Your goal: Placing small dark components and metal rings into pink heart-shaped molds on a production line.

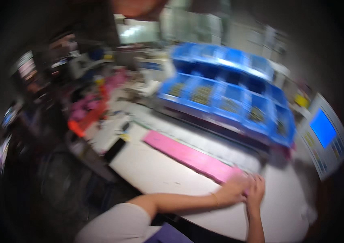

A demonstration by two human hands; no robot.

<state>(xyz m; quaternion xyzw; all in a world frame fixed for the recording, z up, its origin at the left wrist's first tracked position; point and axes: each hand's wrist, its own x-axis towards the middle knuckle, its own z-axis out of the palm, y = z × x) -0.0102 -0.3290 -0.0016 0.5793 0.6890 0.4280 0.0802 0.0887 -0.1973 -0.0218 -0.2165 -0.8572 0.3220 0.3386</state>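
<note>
A long pink strip [188, 156] lies slantwise across the white table, in front of the blue bins. At its right end my two hands are close together. My left hand [233, 189] reaches over that end, its fingers smeared by motion. Beside it my right hand [255, 188] has its fingers curled inward, closed around something the blur hides. A bit of pink shows between the two hands; I cannot tell whether it belongs to the strip.
Behind the strip stands a rack of blue bins [228, 97], several with small brass-coloured parts. A device with a blue screen [323, 127] is at the right. A black flat object [115, 150] lies at the table's left edge. Farther left, an orange-red tray [77, 128] has pink pieces.
</note>
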